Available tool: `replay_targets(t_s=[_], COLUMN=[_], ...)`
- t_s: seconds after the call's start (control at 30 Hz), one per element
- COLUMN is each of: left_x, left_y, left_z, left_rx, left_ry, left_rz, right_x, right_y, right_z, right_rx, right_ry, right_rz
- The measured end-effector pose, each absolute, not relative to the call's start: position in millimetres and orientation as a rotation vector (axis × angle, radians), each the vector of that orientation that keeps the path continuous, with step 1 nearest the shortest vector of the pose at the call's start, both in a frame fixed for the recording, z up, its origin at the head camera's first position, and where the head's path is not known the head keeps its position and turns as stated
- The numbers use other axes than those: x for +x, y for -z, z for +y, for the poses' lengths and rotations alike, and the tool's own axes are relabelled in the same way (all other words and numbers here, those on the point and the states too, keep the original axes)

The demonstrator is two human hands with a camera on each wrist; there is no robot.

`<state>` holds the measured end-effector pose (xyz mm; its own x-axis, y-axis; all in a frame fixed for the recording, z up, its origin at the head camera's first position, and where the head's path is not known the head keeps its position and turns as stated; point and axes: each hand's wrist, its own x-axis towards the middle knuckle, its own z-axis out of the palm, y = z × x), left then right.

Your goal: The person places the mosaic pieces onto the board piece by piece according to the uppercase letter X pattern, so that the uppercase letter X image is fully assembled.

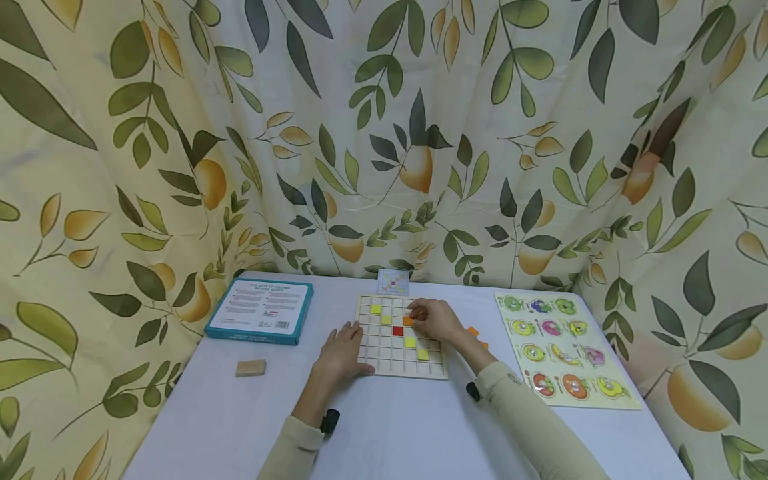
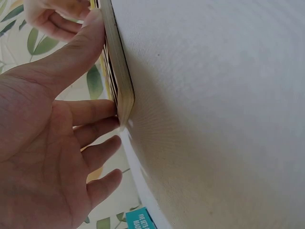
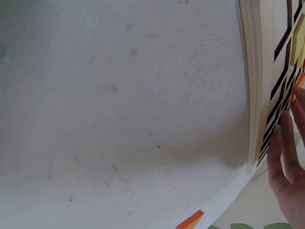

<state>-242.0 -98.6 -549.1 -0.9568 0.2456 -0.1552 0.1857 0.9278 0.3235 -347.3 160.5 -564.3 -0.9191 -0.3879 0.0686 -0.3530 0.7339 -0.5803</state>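
A wooden grid board (image 1: 375,365) lies mid-table, bearing several yellow tiles (image 1: 410,342) and one red tile (image 1: 398,331). At its left side rests my left hand (image 1: 339,353), thumb on the near edge and fingers fairly straight along the side. The left wrist view shows that thumb (image 2: 78,55) touching the board's rim (image 2: 121,71). Over the board's right part, my right hand (image 1: 437,320) pinches an orange tile (image 1: 408,321) at the grid. In the right wrist view, fingers (image 3: 288,143) reach the orange tile (image 3: 297,88); its underside is hidden.
Behind the board stands a small pattern card (image 1: 393,281). Loose orange tiles (image 1: 473,331) lie right of it, partly behind my right forearm. A fruit picture board (image 1: 522,353) occupies the right side. A teal box (image 1: 258,312) and a wooden block (image 1: 250,368) are on the left.
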Motion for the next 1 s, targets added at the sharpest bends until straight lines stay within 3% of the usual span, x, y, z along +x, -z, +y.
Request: replay_targets(t_s=[0.57,1.0], left_x=[-243.2,-244.7], left_y=[550.1,551.8], left_z=[-99.8,-99.3], left_rx=[0.329,0.334], left_ry=[-0.453,-0.448], left_rz=[2.882,2.886], right_x=[-346.5,-340.7], right_y=[560.5,557.8], right_z=[154.2,165.9], right_rx=[-0.601,-0.616], right_ry=[0.787,1.028], right_rz=[2.956,2.873])
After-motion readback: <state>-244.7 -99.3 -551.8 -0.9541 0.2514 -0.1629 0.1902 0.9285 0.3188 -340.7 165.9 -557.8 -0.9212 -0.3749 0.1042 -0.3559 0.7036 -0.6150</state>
